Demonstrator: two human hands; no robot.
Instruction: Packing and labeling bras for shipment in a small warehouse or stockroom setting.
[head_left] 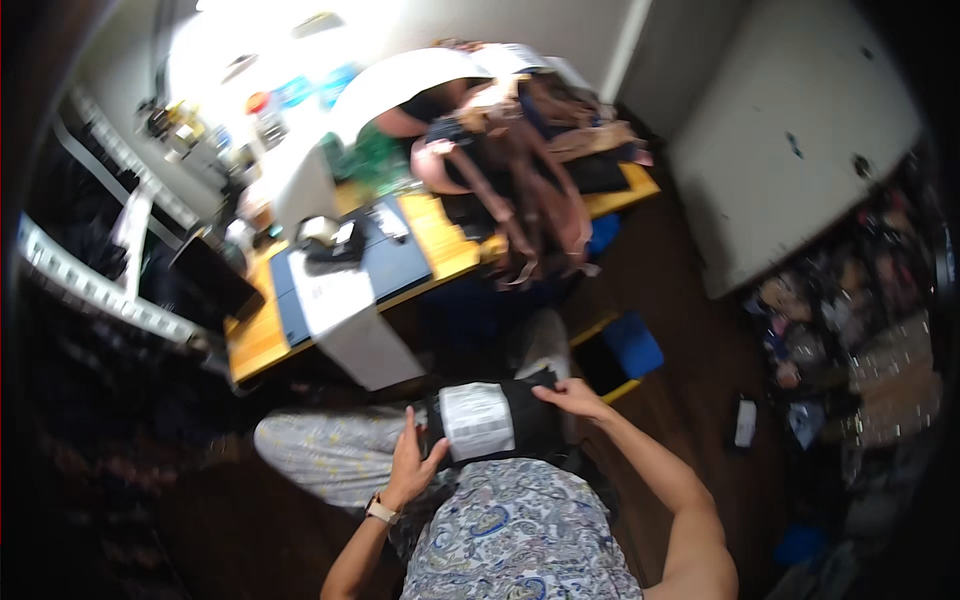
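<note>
Across my lap lies a black package (533, 420) with a large white printed label (476, 420) on its upper face. My right hand (574, 399) pinches its far right corner between thumb and fingers. At the package's left end is my left hand (411, 466), its fingers stretched out and the thumb apart, touching the edge. A light watch band (381, 509) circles the left wrist.
Ahead stands a yellow wooden table (455, 245) bearing a dark blue mat, a tape roll and heaped pink and black garments (530, 170). A paper strip (372, 345) hangs off its front. On the right are a blue-and-yellow bin (632, 355) and many bagged goods (850, 320).
</note>
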